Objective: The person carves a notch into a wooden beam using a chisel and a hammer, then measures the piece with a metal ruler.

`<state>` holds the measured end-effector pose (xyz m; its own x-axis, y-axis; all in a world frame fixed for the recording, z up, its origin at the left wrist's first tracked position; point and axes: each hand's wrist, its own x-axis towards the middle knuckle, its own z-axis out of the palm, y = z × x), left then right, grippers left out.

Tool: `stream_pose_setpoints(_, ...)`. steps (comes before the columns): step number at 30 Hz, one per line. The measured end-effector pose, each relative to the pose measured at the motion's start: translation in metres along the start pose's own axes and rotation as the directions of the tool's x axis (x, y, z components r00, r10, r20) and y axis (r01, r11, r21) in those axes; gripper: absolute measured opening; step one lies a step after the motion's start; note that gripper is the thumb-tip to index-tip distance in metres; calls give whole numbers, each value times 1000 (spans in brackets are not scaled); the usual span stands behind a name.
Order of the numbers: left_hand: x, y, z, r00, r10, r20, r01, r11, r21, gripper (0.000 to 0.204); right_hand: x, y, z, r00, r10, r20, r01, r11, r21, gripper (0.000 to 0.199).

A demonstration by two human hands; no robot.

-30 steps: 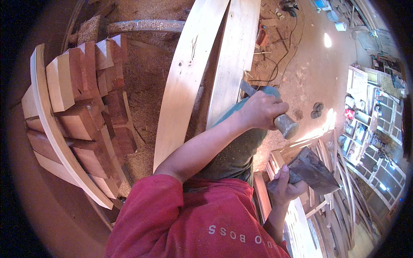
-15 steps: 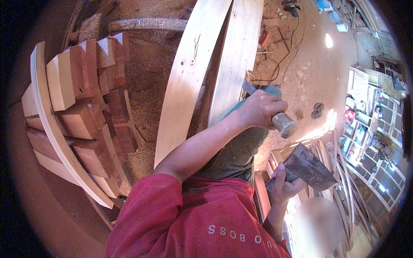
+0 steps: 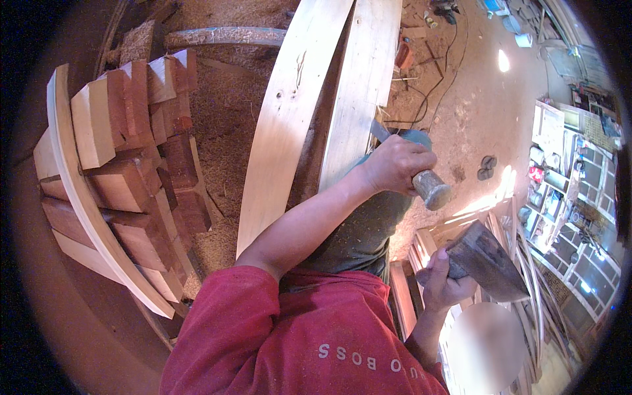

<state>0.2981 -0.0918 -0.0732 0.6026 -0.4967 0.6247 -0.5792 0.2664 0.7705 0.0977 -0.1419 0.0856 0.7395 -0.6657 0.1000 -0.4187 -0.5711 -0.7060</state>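
Note:
My left hand [image 3: 399, 164] is closed around the handle of a chisel [image 3: 431, 189]. The chisel's flat metal blade rests by the right edge of a pale wooden board [image 3: 359, 99], near a notch in that edge. In my right hand [image 3: 444, 283] is a dark mallet [image 3: 490, 263] with a wide, tapered head, gripped by its handle. The mallet head is apart from the round butt of the chisel handle, lower and to the right. A second pale board [image 3: 289, 105] with knots lies alongside the first, to its left.
Stacked blocks of reddish and pale wood [image 3: 135, 171] stand on the left, with a curved pale strip [image 3: 85, 204] along them. Shavings cover the ground. Long wooden strips [image 3: 536, 296] lie at the lower right. A dark cable [image 3: 424, 105] crosses the floor beyond the boards.
My right hand and the mallet have moved a little right and down, away from the chisel. My left hand has shifted slightly left with the chisel. The boards look unmoved.

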Motion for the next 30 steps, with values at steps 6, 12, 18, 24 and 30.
stream_pose_setpoints(6, -2, -7, -4, 1000, -15, 6, 16, 999, -40, 27, 19, 4, 9, 960, -174, 218, 266, 808, -525, 35)
stream_pose_setpoints(12, 0, -7, -4, 999, -38, 10, 38, 998, -46, 29, 18, 1, -14, 968, -149, 203, 217, 904, -369, 39)
stream_pose_setpoints(18, 9, -10, 3, 998, -54, -25, 53, 998, -37, 29, 49, -13, 4, 944, -76, 322, 241, 826, -510, 30)
stream_pose_setpoints(24, 70, -13, -2, 894, -328, -305, 345, 939, 2, 24, 35, 3, -5, 992, -43, 117, 76, 954, -290, 22)
stream_pose_setpoints(30, 39, 11, 14, 994, -80, -74, 89, 987, 134, 30, 12, 2, -1, 984, 175, -43, -173, 984, 37, 17)
